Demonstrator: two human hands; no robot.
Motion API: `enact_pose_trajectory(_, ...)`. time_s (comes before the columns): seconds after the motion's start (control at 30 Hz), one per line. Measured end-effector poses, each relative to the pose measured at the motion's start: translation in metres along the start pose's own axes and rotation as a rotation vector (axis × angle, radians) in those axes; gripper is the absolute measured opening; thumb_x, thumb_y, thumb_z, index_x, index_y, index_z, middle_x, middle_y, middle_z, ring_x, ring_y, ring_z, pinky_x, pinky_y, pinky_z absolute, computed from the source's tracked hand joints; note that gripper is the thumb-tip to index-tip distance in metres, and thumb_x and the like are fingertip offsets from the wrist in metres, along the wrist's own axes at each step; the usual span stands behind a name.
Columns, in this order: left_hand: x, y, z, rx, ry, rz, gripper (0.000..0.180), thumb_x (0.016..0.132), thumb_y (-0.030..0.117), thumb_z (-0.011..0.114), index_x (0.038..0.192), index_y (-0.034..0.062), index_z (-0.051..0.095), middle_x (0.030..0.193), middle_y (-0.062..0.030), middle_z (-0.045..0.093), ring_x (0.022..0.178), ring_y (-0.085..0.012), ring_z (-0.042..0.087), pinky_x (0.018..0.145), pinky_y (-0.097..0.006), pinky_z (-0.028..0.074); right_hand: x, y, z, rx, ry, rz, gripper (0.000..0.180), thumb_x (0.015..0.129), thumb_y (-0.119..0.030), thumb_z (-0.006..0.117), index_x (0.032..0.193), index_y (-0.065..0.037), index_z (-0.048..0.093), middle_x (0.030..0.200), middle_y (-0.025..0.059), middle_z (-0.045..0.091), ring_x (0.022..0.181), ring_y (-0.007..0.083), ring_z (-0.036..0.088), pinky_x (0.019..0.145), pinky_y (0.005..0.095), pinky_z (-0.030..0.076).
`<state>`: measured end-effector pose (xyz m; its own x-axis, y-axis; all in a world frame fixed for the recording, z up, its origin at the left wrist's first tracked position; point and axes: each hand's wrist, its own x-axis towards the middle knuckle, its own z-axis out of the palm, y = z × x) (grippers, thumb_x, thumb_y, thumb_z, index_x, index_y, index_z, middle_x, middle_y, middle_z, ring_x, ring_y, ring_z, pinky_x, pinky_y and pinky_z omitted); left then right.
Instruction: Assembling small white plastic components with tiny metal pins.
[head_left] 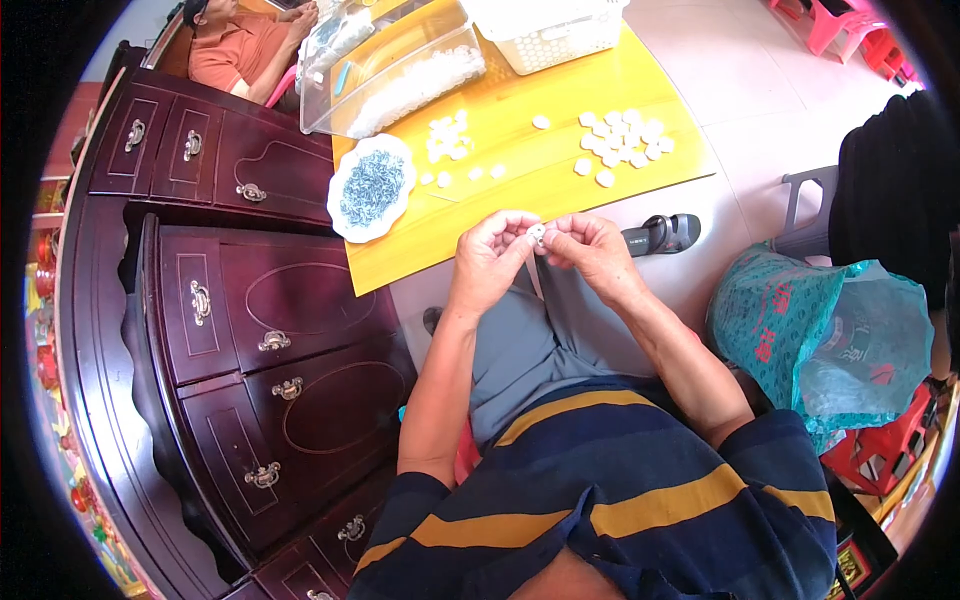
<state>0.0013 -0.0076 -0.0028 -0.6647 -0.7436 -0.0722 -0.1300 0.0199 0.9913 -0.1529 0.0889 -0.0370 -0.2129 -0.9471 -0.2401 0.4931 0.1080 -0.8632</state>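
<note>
Over my lap, just off the table's near edge, my left hand [488,265] and my right hand [602,262] meet fingertip to fingertip. Between them they pinch a small white plastic piece [537,232] with dark spots on it; its exact kind is too small to make out. On the yellow table [540,185] ahead, similar-looking round white pieces [612,158] form a cluster at the right, and a looser group of small white pieces [447,140] lies at the left. A scalloped white dish [398,222] holds a heap of thin, dark grey screw-like metal pieces [372,188].
A clear plastic bin [318,115] with many white pieces and a white perforated basket [560,48] stand at the table's far side. Dark wooden drawers [290,290] line my left. A teal plastic bag [770,310] stands open at my right. Another person [235,50] sits at the far left.
</note>
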Motion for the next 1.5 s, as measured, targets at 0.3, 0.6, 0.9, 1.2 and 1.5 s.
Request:
enact_pose_trajectory(0.3,0.0,0.0,0.002,-0.032,0.0,0.065,0.033,0.093,-0.005,0.064,0.125,-0.0025,0.061,0.091,-0.0017,0.065,0.08,-0.0069,0.066,0.07,-0.019,0.052,0.0,-0.001,0.002,-0.009,-0.019,-0.028,0.014,0.099,-0.012,0.065,0.103,0.001,0.07,0.092,0.0042,0.073,0.081,0.008,0.066,0.072,0.0218,0.054)
enact_pose_trajectory(0.6,-0.004,-0.003,0.017,-0.006,0.111,0.118,0.036,0.093,-0.007,0.064,0.128,-0.0031,0.06,0.092,-0.0025,0.064,0.077,-0.0065,0.065,0.069,-0.019,0.052,0.0,0.0,0.002,-0.025,-0.005,0.004,0.013,0.099,-0.016,0.065,0.1,-0.004,0.07,0.089,0.0015,0.072,0.076,0.0059,0.062,0.071,0.0205,0.049)
enact_pose_trajectory(0.9,-0.002,-0.005,0.014,-0.003,0.127,0.136,0.033,0.094,-0.005,0.065,0.127,-0.0029,0.061,0.093,-0.0017,0.063,0.078,-0.0056,0.064,0.069,-0.019,0.052,-0.001,-0.001,0.001,-0.048,-0.006,-0.003,0.014,0.099,-0.017,0.065,0.099,-0.004,0.068,0.09,0.0022,0.071,0.08,0.0072,0.065,0.073,0.0217,0.051)
enact_pose_trajectory(1.2,-0.002,-0.007,0.01,0.035,0.043,0.115,0.029,0.094,-0.004,0.064,0.123,-0.0017,0.065,0.094,-0.0023,0.067,0.078,-0.0068,0.066,0.072,-0.021,0.054,0.0,0.003,-0.002,-0.104,-0.018,-0.03,0.014,0.1,-0.017,0.065,0.099,-0.003,0.068,0.089,0.0011,0.07,0.081,0.0067,0.063,0.074,0.0226,0.052)
enact_pose_trajectory(1.5,-0.004,-0.004,0.014,-0.094,0.054,0.08,0.021,0.095,-0.004,0.063,0.116,-0.0036,0.066,0.097,-0.0046,0.071,0.078,-0.0082,0.067,0.073,-0.022,0.055,0.001,0.002,0.0,-0.15,0.017,-0.067,0.013,0.096,-0.014,0.066,0.093,-0.002,0.068,0.084,0.0016,0.069,0.075,0.0068,0.062,0.069,0.0232,0.052)
